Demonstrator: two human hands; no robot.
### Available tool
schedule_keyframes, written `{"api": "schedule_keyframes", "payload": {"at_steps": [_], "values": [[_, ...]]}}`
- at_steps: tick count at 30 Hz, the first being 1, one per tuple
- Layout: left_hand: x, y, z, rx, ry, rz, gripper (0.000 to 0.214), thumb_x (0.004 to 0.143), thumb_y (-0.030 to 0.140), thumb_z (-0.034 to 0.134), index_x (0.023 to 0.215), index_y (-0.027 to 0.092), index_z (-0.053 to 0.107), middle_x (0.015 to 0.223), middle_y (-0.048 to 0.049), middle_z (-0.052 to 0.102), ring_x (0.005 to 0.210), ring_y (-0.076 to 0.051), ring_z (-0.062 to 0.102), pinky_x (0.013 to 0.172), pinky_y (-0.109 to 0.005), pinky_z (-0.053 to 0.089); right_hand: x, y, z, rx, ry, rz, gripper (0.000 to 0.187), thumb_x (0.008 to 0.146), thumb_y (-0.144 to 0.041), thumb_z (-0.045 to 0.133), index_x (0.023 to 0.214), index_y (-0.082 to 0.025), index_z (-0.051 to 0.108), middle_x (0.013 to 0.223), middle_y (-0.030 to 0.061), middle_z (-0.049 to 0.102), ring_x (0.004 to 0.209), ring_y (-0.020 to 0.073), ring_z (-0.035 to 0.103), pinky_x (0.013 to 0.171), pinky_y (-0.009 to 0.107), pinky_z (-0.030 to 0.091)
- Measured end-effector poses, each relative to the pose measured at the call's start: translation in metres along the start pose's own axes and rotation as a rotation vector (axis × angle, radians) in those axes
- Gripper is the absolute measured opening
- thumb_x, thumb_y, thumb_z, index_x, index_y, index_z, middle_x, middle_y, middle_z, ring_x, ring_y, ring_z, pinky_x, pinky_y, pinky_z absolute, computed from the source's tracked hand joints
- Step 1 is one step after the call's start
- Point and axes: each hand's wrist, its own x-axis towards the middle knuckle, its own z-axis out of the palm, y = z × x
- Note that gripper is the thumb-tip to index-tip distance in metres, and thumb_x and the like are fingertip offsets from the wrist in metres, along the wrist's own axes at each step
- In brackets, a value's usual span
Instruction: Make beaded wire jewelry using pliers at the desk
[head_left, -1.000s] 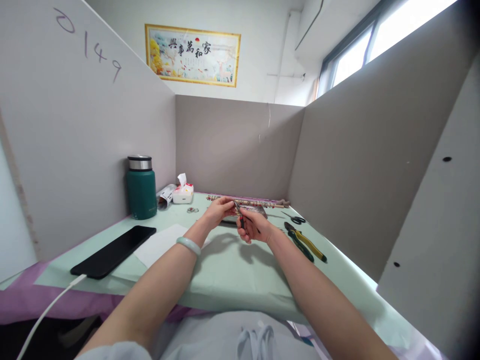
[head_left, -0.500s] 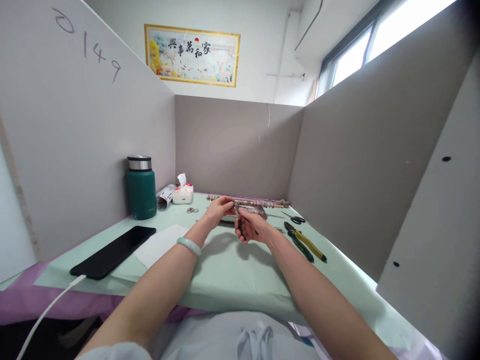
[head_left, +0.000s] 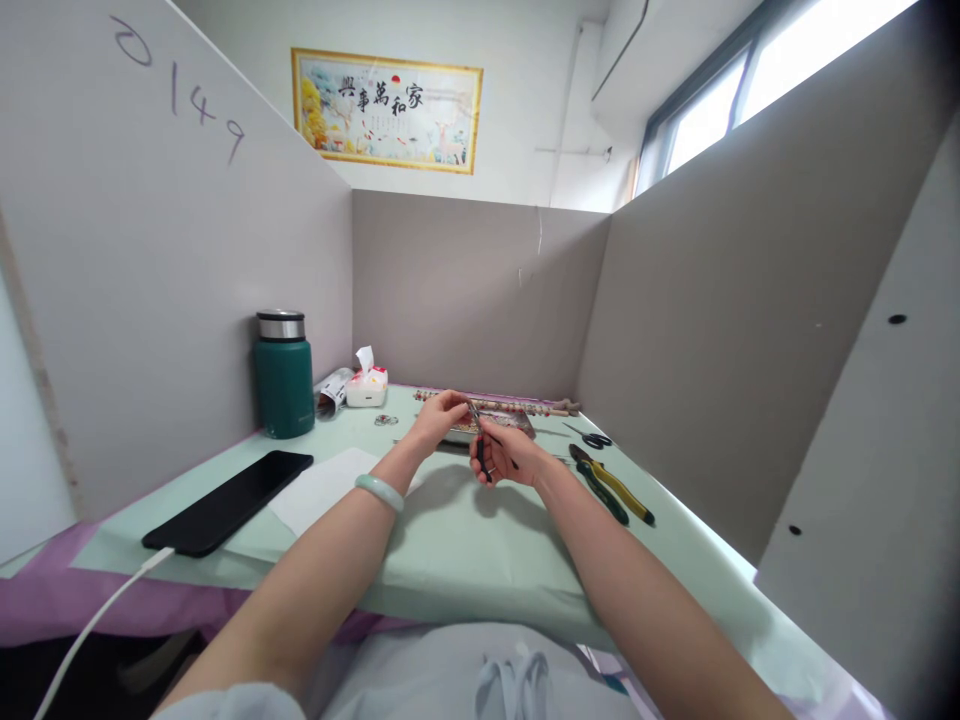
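My left hand (head_left: 437,420) is raised over the far middle of the green table (head_left: 465,540), fingers pinched on something small that I cannot make out. My right hand (head_left: 504,456) is closed round a small pair of dark-handled pliers (head_left: 480,440), whose tip meets the left fingertips. Just behind the hands lies a shallow tray of beads (head_left: 517,420), and behind it a long strand of beads (head_left: 510,406) runs along the back wall. A pale green bangle (head_left: 379,490) is on my left wrist.
Green-and-yellow pliers (head_left: 611,484) and small scissors (head_left: 592,437) lie at the right. A black phone (head_left: 229,502) on a white cable, a white sheet (head_left: 322,485), a green flask (head_left: 283,375), a tissue pack (head_left: 366,385) and small rings (head_left: 385,420) sit left. Grey partitions enclose three sides.
My right hand has shifted a little to the left and closer to the left hand; the pliers' handles are now more tucked into the palm. Nothing else has moved.
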Motion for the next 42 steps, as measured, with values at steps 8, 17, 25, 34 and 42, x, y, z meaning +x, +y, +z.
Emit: {"api": "schedule_keyframes", "payload": {"at_steps": [8,17,25,34,42], "values": [[0.001,-0.001,0.001,0.069,0.045,0.018,0.017,0.068,0.025,0.066,0.08,0.013,0.062,0.07,-0.0025,0.065,0.063,-0.013,0.061,0.067,-0.029,0.051,0.002,0.001,0.003,-0.043,0.09,-0.036,0.053,0.091,-0.058,0.026,0.074,-0.014,0.053,0.059,0.005,0.059,0.046,0.0156,0.057,0.041,0.026,0.044],[0.002,-0.004,0.002,0.136,0.065,-0.007,0.015,0.07,0.024,0.064,0.08,0.013,0.063,0.07,-0.0045,0.066,0.062,-0.015,0.062,0.066,-0.031,0.052,0.003,0.002,0.005,-0.057,0.133,-0.034,0.054,0.091,-0.057,0.026,0.073,-0.014,0.054,0.06,0.0057,0.059,0.047,0.0159,0.057,0.043,0.027,0.045],[0.004,-0.01,0.0,0.228,0.075,0.046,0.012,0.071,0.025,0.064,0.079,0.016,0.064,0.066,-0.0034,0.067,0.061,-0.015,0.063,0.064,-0.029,0.051,0.003,0.001,0.006,-0.075,0.171,-0.021,0.052,0.091,-0.055,0.026,0.073,-0.014,0.053,0.059,0.0058,0.059,0.044,0.0149,0.056,0.041,0.026,0.045],[0.004,-0.008,0.003,0.196,0.089,0.041,0.004,0.07,0.02,0.062,0.073,0.018,0.064,0.056,0.0001,0.064,0.053,-0.014,0.06,0.057,-0.026,0.049,0.011,0.005,0.008,-0.252,0.368,-0.057,0.053,0.09,-0.057,0.028,0.066,-0.016,0.052,0.051,0.0035,0.056,0.036,0.0132,0.051,0.033,0.025,0.041],[0.006,-0.008,0.002,0.278,0.139,0.027,0.002,0.069,0.017,0.061,0.069,0.019,0.063,0.052,0.0002,0.063,0.05,-0.015,0.06,0.056,-0.027,0.047,0.013,0.007,0.011,-0.571,0.557,-0.23,0.054,0.09,-0.051,0.033,0.052,-0.018,0.049,0.041,0.0029,0.053,0.028,0.0097,0.042,0.032,0.023,0.032]]}}
